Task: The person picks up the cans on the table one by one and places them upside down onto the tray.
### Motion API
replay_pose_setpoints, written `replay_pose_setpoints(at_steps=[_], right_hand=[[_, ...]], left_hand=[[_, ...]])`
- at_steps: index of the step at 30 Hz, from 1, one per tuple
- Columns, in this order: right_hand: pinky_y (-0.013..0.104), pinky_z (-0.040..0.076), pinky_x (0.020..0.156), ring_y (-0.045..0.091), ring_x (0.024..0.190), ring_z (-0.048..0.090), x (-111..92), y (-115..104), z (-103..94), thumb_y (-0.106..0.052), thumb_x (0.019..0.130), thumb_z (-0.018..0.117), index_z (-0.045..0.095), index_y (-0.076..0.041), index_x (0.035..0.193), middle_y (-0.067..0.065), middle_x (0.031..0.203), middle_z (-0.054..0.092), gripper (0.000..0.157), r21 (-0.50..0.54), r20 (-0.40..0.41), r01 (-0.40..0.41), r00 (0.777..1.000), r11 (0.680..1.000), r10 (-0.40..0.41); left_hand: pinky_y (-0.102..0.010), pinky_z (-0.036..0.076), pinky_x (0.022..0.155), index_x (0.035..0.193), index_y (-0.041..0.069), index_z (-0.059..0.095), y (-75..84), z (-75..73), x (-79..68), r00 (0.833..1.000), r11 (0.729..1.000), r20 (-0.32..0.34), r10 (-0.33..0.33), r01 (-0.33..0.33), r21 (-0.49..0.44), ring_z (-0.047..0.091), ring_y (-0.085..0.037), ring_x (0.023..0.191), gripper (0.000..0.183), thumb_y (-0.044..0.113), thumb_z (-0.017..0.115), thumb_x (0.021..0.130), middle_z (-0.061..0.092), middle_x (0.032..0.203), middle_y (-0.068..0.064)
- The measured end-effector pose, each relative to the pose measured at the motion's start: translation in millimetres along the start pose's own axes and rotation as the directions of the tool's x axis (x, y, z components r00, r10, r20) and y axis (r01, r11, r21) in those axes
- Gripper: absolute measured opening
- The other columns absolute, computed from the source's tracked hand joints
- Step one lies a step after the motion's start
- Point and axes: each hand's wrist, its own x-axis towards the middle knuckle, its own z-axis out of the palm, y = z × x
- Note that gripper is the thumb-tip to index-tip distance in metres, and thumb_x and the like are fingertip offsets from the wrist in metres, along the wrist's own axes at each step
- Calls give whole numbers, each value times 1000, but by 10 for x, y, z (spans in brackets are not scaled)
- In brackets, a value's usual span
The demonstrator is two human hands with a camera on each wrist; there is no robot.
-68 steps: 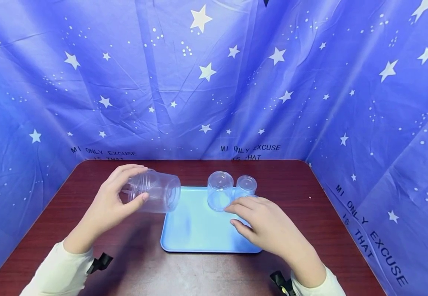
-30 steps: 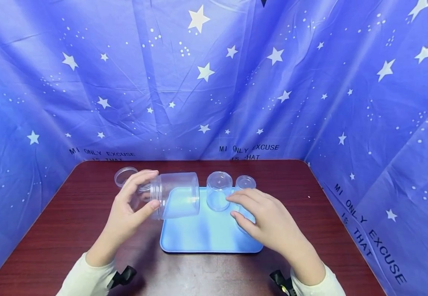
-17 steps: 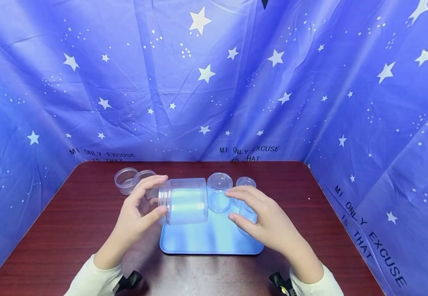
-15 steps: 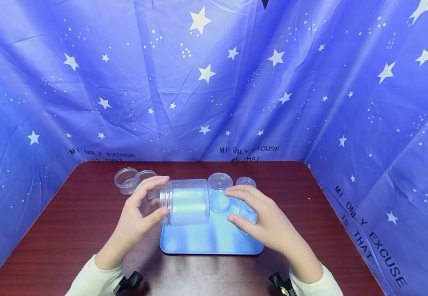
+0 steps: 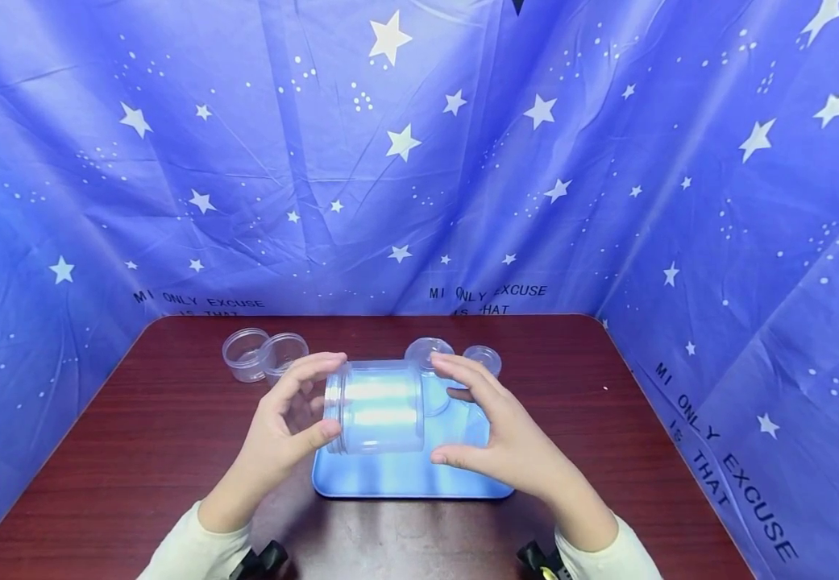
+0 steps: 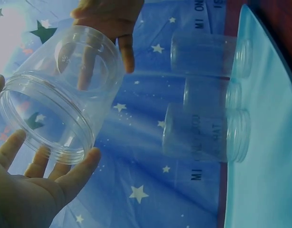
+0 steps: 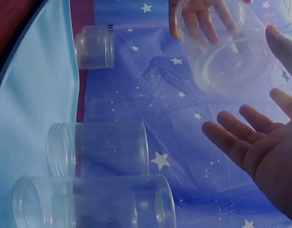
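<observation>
My left hand (image 5: 274, 439) grips a clear plastic jar (image 5: 383, 407) around its threaded mouth. The jar lies sideways in the air above the blue tray (image 5: 404, 486), mouth to the left and base to the right. My right hand (image 5: 509, 443) is spread by the base; in the right wrist view its fingertips (image 7: 211, 129) stand apart from the jar. Behind it on the tray are more clear jars, among them a wide one (image 5: 428, 352) and a narrower one (image 5: 483, 358). The left wrist view shows three of them mouth down, including the nearest jar (image 6: 195, 135).
Two short clear containers (image 5: 243, 356) stand side by side on the dark red wooden table (image 5: 122, 419), behind the tray's left side. A blue star-printed curtain (image 5: 332, 161) encloses the table at the back and sides.
My left hand has carried the jar rightward over the tray, uncovering the two short containers behind. Just now my right hand has shifted left and spread its thumb and fingers wider near the jar's base.
</observation>
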Motion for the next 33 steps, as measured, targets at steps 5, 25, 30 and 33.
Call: replay_pose_setpoints(at_steps=[5,25,30,33], right_hand=[[41,50,108,22,145,41,7,14,34,-15,76,92,37,-11,157,8,161,37,98,32,15,66,998,997,-67],[45,52,105,26,147,37,42,1,72,-5,76,91,39,-4,154,17,162,33,94,164,25,116,992,980,-122],[43,51,107,26,147,38,35,-16,74,-6,75,91,41,-7,153,19,161,33,93,151,24,116,992,982,-121],[42,51,107,27,147,38,31,-19,72,-6,75,91,42,-6,152,18,161,33,91,147,20,118,992,982,-123]], left_hand=[[-36,55,100,141,-15,45,-24,42,-19,1000,1000,-1,-25,25,-9,49,-26,139,62,-8,74,87,46,148,-24],[-52,55,100,141,-15,44,-95,113,-22,1000,996,17,8,-6,-86,46,-32,141,63,7,77,92,44,150,-25],[-53,54,101,142,-14,44,-110,131,-26,1000,994,20,18,-16,-105,46,-33,141,64,9,78,91,44,149,-26],[-53,54,101,142,-13,44,-120,133,-30,1000,995,24,16,-13,-101,46,-33,141,64,9,78,91,43,149,-27]])
